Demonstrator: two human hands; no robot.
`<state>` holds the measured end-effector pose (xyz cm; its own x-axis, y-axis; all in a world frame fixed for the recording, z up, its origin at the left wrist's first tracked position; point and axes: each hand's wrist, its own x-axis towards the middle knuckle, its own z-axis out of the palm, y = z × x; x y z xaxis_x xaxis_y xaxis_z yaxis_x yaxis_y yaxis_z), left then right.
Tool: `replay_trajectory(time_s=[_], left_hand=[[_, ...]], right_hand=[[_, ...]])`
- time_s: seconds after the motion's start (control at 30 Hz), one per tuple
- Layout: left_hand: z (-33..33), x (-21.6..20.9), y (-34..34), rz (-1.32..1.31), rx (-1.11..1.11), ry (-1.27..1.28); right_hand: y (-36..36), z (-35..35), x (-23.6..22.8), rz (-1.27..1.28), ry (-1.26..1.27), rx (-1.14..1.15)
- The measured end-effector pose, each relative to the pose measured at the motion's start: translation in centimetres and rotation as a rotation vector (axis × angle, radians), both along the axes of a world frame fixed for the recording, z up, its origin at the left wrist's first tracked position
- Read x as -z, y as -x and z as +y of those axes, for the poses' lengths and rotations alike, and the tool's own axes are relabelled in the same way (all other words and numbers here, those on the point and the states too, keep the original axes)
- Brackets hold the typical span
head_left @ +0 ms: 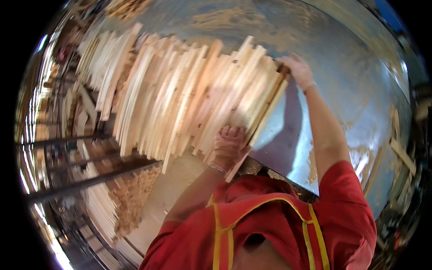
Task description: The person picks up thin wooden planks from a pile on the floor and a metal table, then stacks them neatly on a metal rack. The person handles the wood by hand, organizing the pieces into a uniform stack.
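A wide row of pale wooden strips (180,96) lies side by side on the metal table (292,135), with uneven ends. My left hand (228,145) rests over the near ends at the right of the row, fingers bent over the strips and thumb along the outer edge. At the far right corner, my right hand (299,71) is curled round the far end of the outermost strips; its fingertips are blurred. One strip at this edge (268,101) is darker brown than those beside it. The near ends under my left palm are hidden.
Sawdust (234,20) is scattered over the tabletop. More strips (99,58) lie farther left. Dark metal bars (94,181) run at the lower left, beside a stack of wood with its cut ends showing (135,198). Loose offcuts (402,155) lie at the right.
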<state>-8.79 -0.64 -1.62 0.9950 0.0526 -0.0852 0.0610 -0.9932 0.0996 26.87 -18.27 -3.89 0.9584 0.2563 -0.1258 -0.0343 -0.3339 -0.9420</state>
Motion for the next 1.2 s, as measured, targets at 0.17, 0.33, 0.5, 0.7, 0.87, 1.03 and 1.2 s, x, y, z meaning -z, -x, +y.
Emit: replay_trajectory(time_s=[0.17,0.33,0.5,0.7,0.87,1.03,1.2], left_hand=[[-1.9,-0.9,-4.1,0.169,-0.146,0.138],[2.4,-5.1,-5.6,0.116,-0.236,0.325],[11.6,-5.9,-3.7,0.098,-0.31,-0.335],[11.7,-3.8,4.9,-0.23,-0.172,-0.178],[9.3,4.3,17.7,-0.128,-0.601,0.756],[8.5,4.9,10.9,-0.246,-1.475,1.979],[9.0,9.3,16.7,0.468,-0.585,1.392]], right_hand=[[6.2,-2.3,-5.3,0.144,-0.624,0.085],[18.2,-4.2,-1.3,0.57,-0.199,-0.274],[24.3,-0.6,3.7,0.669,-0.542,-0.161],[27.1,-0.3,2.4,0.606,-0.335,0.078],[28.1,3.9,-1.9,0.704,-0.548,0.075],[27.1,4.3,2.7,0.409,-0.256,0.137],[24.4,1.0,-6.2,0.533,-0.042,0.095]])
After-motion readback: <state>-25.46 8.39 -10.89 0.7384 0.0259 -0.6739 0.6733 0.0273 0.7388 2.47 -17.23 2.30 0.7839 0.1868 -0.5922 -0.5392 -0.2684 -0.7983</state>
